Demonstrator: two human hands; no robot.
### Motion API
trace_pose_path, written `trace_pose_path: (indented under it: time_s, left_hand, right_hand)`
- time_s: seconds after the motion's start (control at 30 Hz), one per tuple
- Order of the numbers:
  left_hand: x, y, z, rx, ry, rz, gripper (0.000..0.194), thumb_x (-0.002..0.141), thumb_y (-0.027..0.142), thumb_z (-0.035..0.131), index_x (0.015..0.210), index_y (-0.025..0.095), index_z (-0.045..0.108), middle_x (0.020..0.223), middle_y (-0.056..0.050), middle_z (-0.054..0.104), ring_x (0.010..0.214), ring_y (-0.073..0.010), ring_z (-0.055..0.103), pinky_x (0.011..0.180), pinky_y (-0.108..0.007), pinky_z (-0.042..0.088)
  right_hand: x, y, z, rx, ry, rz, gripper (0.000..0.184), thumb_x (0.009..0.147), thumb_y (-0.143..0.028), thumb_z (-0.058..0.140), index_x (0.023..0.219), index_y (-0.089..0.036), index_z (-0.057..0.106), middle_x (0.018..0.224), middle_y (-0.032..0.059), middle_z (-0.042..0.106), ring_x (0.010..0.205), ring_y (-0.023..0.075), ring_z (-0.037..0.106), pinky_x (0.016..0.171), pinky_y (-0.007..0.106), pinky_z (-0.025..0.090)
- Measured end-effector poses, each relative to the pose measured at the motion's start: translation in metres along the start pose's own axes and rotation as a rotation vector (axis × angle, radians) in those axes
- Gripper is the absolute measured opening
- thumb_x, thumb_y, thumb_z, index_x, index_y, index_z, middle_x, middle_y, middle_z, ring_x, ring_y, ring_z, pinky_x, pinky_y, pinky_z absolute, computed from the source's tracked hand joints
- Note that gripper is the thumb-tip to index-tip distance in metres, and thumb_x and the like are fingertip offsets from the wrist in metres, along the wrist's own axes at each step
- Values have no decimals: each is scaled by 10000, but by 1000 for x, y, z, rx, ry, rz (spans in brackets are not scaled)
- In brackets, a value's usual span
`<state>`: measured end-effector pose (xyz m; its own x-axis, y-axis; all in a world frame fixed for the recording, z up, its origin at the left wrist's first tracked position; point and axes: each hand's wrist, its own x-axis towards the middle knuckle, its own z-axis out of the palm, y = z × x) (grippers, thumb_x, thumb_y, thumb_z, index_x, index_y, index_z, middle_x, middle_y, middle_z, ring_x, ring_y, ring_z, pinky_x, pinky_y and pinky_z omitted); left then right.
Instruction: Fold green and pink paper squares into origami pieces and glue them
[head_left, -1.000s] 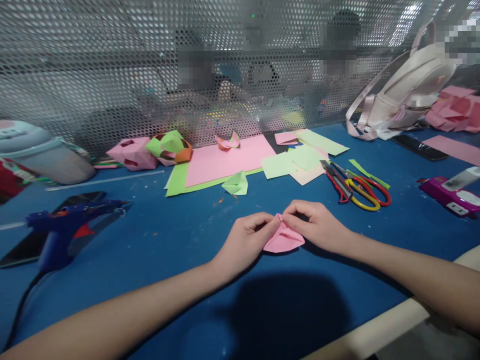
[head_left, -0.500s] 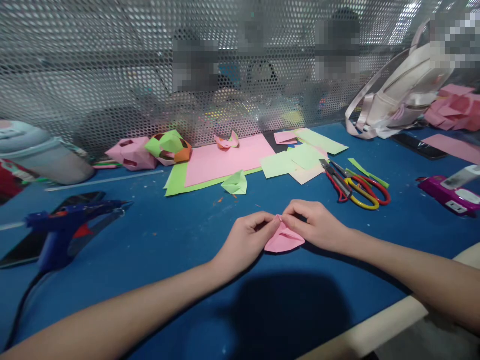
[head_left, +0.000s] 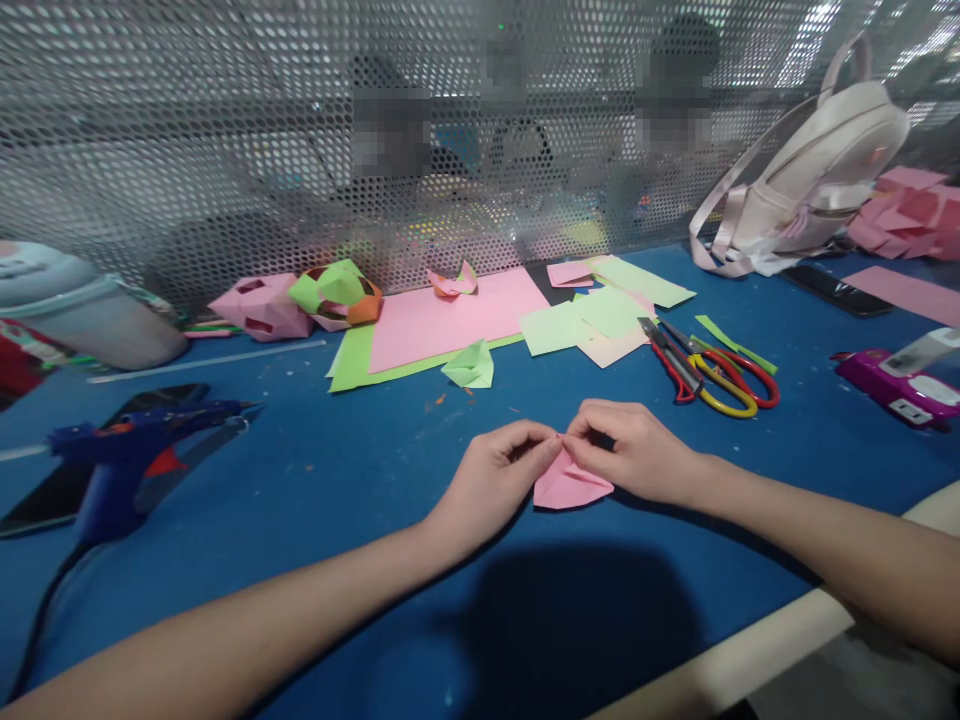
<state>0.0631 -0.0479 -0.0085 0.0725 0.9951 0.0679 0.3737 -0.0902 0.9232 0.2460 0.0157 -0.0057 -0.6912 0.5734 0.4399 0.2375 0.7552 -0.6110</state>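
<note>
A small folded pink paper [head_left: 571, 487] is pinched at its top by both hands, low over the blue table. My left hand [head_left: 504, 475] closes thumb and fingers on its upper left edge. From the other side my right hand [head_left: 631, 448] grips the upper right edge, its fingertips almost meeting the left ones. The paper's wide lower part shows below the fingers; its top is covered by them. Just beyond the hands lies a folded pale green paper piece [head_left: 470, 366].
A blue glue gun [head_left: 120, 450] rests at left on a dark phone. Scissors [head_left: 735, 385], a red cutter [head_left: 670, 362] and a purple power strip [head_left: 900, 392] lie at right. Behind are paper sheets [head_left: 457, 318], folded paper balls [head_left: 264, 308], a backpack [head_left: 817, 180] and a perforated metal screen [head_left: 225, 130].
The pink paper's lower part has tilted and shifted slightly right, and its middle fold looks flatter. Both hands stay almost in place, still pinching it.
</note>
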Motion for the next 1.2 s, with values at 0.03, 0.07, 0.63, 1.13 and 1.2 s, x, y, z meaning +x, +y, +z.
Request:
trace_pose_path:
  time_s: [0.03, 0.07, 0.63, 1.13, 1.2]
  left_hand:
    - [0, -1, 0, -6, 7, 5, 175, 872, 312, 591, 837, 184, 706, 809, 2, 686, 765, -141, 581, 694, -226, 433]
    - [0, -1, 0, -10, 9, 11, 167, 871, 306, 595, 840, 189, 711, 819, 4, 695, 774, -142, 592, 703, -225, 439]
    - [0, 6, -1, 78, 60, 179, 154, 881, 191, 560, 785, 160, 676, 763, 0, 638, 720, -111, 561, 671, -214, 418]
    - [3, 1, 0, 3, 181, 116, 134, 867, 268, 591, 798, 159, 625, 812, -15, 650, 716, -119, 570, 662, -222, 450]
    - [4, 1, 0, -25, 141, 114, 133, 865, 275, 593, 803, 159, 610, 849, -23, 656, 738, -123, 579, 675, -227, 457]
  right_hand:
    - [0, 0, 0, 0, 0, -5, 147, 867, -160, 564, 723, -133, 573, 688, -1, 557, 625, 82, 489, 584, 212, 360]
    - [0, 0, 0, -3, -1, -11, 150, 870, -164, 565, 723, -133, 575, 690, 0, 560, 625, 81, 491, 585, 212, 361]
    - [0, -7, 2, 63, -44, 97, 132, 862, -172, 574, 738, -146, 610, 705, -7, 598, 643, 84, 532, 607, 212, 385]
    - [5, -6, -1, 39, -95, 306, 211, 888, -255, 533, 754, -155, 662, 656, -16, 619, 605, 94, 511, 563, 221, 349]
    - [4, -3, 1, 5, -76, 283, 219, 888, -248, 543, 733, -156, 668, 647, -14, 624, 596, 93, 514, 562, 221, 344]
